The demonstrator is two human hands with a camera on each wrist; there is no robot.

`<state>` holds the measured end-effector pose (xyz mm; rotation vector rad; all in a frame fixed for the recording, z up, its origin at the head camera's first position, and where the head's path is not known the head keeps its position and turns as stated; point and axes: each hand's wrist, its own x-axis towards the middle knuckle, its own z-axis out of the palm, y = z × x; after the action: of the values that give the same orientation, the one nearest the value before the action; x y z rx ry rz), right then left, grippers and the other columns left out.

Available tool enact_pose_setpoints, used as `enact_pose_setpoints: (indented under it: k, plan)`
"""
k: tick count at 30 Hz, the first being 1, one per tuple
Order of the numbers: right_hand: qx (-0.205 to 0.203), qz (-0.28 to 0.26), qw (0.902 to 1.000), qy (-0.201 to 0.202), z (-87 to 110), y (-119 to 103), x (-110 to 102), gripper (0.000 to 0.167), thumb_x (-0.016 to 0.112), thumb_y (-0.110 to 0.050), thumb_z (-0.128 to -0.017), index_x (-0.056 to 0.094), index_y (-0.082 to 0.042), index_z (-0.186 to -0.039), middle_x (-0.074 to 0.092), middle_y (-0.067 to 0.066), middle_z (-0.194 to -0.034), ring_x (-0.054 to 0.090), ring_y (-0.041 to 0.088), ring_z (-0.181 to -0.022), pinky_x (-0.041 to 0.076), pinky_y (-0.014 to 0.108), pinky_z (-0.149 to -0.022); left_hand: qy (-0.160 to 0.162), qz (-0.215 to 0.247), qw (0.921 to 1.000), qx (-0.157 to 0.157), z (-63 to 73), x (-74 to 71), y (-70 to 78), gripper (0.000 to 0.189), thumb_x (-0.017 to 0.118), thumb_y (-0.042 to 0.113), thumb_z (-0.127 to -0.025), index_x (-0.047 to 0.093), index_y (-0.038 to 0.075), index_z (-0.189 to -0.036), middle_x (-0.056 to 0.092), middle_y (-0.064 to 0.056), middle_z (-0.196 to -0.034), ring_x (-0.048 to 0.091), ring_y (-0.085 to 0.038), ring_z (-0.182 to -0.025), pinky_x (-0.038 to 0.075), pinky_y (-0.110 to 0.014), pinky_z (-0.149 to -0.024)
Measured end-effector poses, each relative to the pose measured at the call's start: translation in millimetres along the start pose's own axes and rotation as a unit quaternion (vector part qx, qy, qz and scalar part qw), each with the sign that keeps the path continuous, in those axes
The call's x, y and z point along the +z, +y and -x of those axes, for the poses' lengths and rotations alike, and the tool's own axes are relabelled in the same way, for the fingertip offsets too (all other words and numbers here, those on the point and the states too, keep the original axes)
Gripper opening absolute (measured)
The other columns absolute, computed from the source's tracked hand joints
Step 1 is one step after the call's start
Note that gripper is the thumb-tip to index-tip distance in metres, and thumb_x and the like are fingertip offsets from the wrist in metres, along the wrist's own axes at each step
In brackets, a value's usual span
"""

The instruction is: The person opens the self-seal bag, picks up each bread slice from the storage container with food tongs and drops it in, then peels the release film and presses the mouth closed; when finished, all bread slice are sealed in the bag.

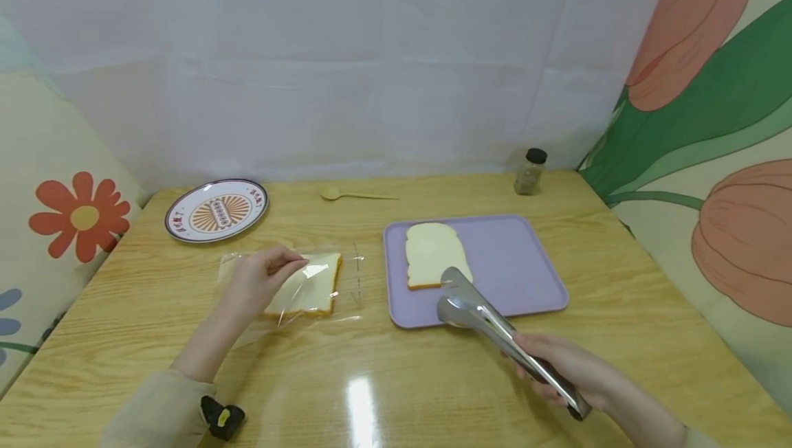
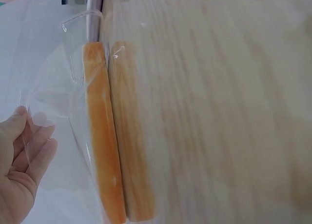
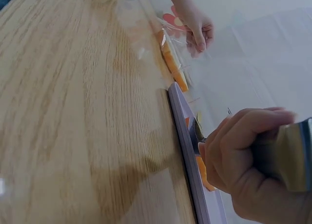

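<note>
My left hand (image 1: 262, 280) pinches the upper layer of a clear plastic bag (image 1: 349, 297) and lifts it a little. Inside that bag a slice of bread (image 1: 318, 286) lies flat on the table; its brown crust (image 2: 101, 131) shows in the left wrist view. Metal tongs (image 1: 485, 317) are gripped in my right hand (image 1: 557, 365), their heads over the front edge of a purple tray (image 1: 513, 262). A second slice of bread (image 1: 433, 252) lies on the tray's left half, and one tong head overlaps its lower right corner.
At the back left stands a round patterned plate (image 1: 185, 221). A yellow spoon (image 1: 331, 193) lies behind the bag and tray. A small jar with a black lid (image 1: 529, 173) is at the back right. White cloth (image 1: 371, 91) hangs along the table's far edge.
</note>
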<state>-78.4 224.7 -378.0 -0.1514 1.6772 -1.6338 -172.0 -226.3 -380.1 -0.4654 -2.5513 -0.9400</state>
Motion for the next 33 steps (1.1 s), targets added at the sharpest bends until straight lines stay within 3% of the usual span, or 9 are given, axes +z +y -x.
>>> enact_pose_setpoints:
  k: [10,16,22,33]
  plan:
    - [-0.005,0.023,0.9992,0.034,-11.4,-6,8,0.054,0.040,-0.041,-0.100,0.043,0.010,-0.119,0.053,-0.005,-0.076,0.042,-0.001,-0.046,0.036,0.013,-0.039,0.004,0.018,0.9998,0.008,-0.2,-0.1,-1.2,0.003,0.067,0.004,-0.085,0.070,0.004,-0.084,0.073,-0.010,-0.081,0.059,0.009,-0.074,0.050,-0.007,-0.061]
    - [-0.015,0.019,0.9984,0.051,-15.9,-6,14,0.054,0.041,-0.039,-0.100,0.041,0.011,-0.119,0.053,-0.005,-0.072,0.041,-0.001,-0.044,0.036,0.014,-0.038,0.003,0.017,0.9998,0.006,0.3,-1.3,-0.2,0.003,0.067,0.004,-0.085,0.070,0.004,-0.084,0.072,-0.010,-0.081,0.059,0.009,-0.074,0.051,-0.008,-0.061]
    - [-0.023,0.032,0.9959,0.081,-16.7,-4,17,0.051,0.041,-0.041,-0.100,0.043,0.009,-0.109,0.053,-0.004,-0.069,0.041,-0.001,-0.042,0.036,0.014,-0.037,-0.001,0.013,0.9999,0.000,0.6,-2.2,1.0,0.003,0.067,0.005,-0.086,0.070,0.004,-0.085,0.072,-0.009,-0.081,0.060,0.006,-0.074,0.052,-0.011,-0.062]
    - [-0.028,0.048,0.9908,0.123,-20.7,-3,20,0.050,0.040,-0.043,-0.100,0.045,0.006,-0.100,0.049,-0.005,-0.058,0.040,0.002,-0.041,0.035,0.016,-0.036,0.009,0.014,0.9998,0.014,1.0,-1.7,1.2,0.007,0.067,0.007,-0.086,0.069,0.001,-0.082,0.072,-0.011,-0.079,0.060,0.007,-0.072,0.050,-0.007,-0.060]
